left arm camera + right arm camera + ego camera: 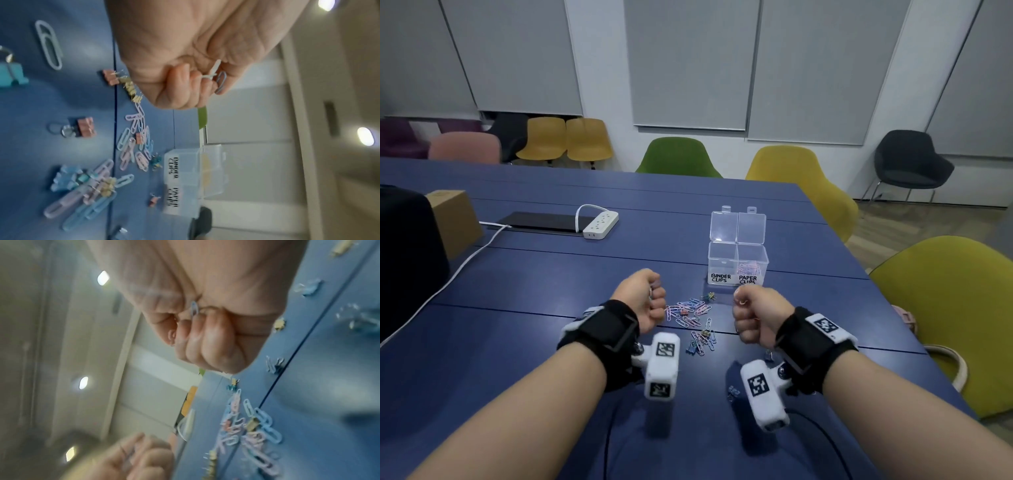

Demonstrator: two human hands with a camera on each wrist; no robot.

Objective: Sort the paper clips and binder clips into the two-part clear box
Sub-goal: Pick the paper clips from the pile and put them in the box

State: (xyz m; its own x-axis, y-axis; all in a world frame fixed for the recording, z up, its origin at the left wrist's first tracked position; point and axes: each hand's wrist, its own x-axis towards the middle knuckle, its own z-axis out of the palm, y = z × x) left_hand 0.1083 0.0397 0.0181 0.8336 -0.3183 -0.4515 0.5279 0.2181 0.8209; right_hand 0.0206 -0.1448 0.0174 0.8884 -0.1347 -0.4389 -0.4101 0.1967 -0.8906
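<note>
A clear two-part box (738, 263) with its lid up stands on the blue table (551, 274); labels read BINDER CLIPS on the left, PAPER CLIPS on the right. Pink paper clips (750, 268) lie in the right part. Loose pastel paper clips and small binder clips (693, 317) are scattered between my hands. My left hand (650, 298) is a fist above the table, gripping paper clips (220, 81). My right hand (748, 313) is also curled, holding a blue paper clip (194, 309). The box shows in the left wrist view (185, 183).
A white power strip (601, 224) with its cable lies on a dark mat (541, 221) at the far left. A cardboard box (457, 219) and a black object (407, 260) sit at the left edge. Coloured chairs (678, 157) ring the table.
</note>
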